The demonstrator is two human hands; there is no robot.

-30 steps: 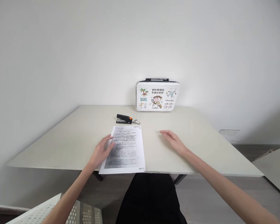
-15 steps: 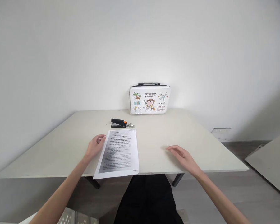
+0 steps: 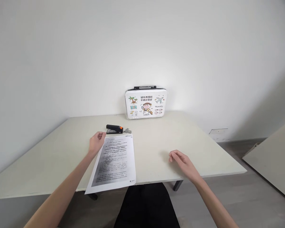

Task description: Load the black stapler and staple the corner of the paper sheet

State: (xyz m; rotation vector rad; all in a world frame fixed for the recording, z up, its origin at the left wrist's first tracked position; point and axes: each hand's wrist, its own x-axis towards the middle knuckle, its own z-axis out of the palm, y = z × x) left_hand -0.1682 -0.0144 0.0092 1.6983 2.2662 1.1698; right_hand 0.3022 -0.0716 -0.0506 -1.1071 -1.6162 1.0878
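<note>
A printed sheet of paper (image 3: 116, 161) lies at the table's front left, its lower edge hanging slightly over the front edge. My left hand (image 3: 97, 142) is at its upper left corner, fingers closed in a pinch there. Just beyond the sheet's top edge sits a black stapler (image 3: 114, 129) with an orange part. Small metal staple strips (image 3: 127, 130) lie against the stapler's right end. My right hand (image 3: 180, 160) hovers over the table to the right of the sheet, holding nothing, its fingers loosely bent and apart.
At the back of the pale table (image 3: 154, 136), a white case (image 3: 145, 104) with cartoon prints and a black handle stands against the wall. A white panel (image 3: 272, 158) leans at the far right. A socket plate (image 3: 218, 131) is low on the wall.
My left hand has moved up along the sheet's left edge to its corner. The fingers of my right hand have bent more. The whole view has shifted slightly.
</note>
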